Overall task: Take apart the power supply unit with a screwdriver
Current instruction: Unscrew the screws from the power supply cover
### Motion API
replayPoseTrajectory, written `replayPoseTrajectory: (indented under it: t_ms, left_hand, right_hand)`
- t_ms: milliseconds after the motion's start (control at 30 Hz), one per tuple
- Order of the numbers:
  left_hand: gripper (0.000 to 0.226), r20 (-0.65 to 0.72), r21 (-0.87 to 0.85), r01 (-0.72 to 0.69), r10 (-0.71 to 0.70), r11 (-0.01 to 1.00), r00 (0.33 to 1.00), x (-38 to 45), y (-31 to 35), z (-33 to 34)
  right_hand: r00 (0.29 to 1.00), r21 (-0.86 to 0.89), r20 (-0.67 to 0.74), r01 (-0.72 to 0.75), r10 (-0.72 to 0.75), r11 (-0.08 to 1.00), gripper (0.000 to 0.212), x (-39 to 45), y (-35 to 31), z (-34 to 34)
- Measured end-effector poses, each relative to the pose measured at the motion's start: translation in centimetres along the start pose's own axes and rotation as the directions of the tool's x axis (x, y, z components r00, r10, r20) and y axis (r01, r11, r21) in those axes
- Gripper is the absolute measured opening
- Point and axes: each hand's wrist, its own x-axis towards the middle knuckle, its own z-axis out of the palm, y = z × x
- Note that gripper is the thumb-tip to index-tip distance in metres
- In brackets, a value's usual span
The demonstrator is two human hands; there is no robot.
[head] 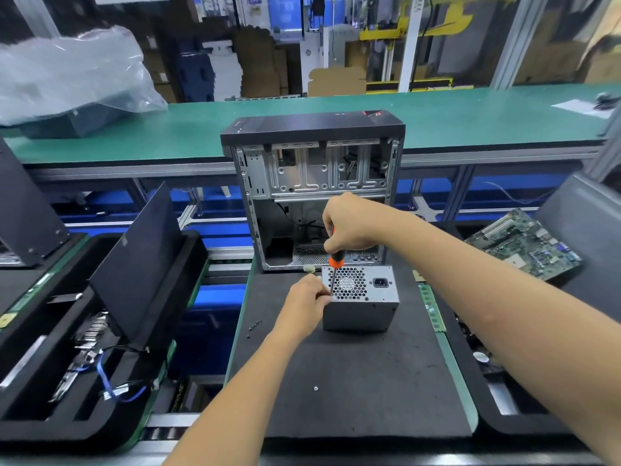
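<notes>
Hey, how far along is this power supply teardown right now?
Done: the power supply unit stands outside the open computer case on the black mat, with loose screws lying left of it. In hand: the right hand holds the screwdriver at the unit's top left corner while the left hand steadies it. Left: the housing still looks closed.

The dark mat [353, 381] lies bare across the lower centre of the frame, save one small screw [315, 388] and a cluster of screws [254, 326] at its left edge. The open computer case [314, 190] blocks the far side, just behind the power supply unit [361, 299]. Trays [100, 428] flank both sides.
</notes>
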Motion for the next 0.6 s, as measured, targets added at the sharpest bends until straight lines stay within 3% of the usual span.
replayPoseTrajectory:
  t_ms: [67,200,267,467,600]
  left_hand:
    - [0.01,-0.003,0.001,0.001,-0.001,1.0,1.0,0.0,-0.1,0.1]
    - [0.013,0.02,-0.029,0.004,-0.004,1.0,1.0,0.1,0.0,-0.1]
    - [0.017,0.051,-0.029,0.018,-0.017,0.999,0.999,0.2,-0.1,-0.2]
    - [0.008,0.059,-0.018,0.029,-0.028,0.999,0.998,0.6,-0.2,-0.1]
    - [0.01,0.061,-0.015,0.017,-0.016,1.0,0.998,0.6,0.0,-0.3]
  right_hand:
    - [1.0,-0.04,0.019,0.019,-0.018,0.999,0.023,-0.1,-0.3,0.1]
    - [0.997,-0.201,0.067,-0.013,0.027,0.98,0.04,-0.2,-0.9,-0.6]
    - [0.989,-0.191,0.144,-0.016,0.044,0.982,0.042,0.0,-1.0,-1.1]
    - [0.969,-0.269,0.204,0.194,-0.141,0.943,0.039,0.6,-1.5,-0.8]
    - [0.931,-0.291,0.264,0.324,-0.25,0.9,0.023,0.5,-2.5,-1.1]
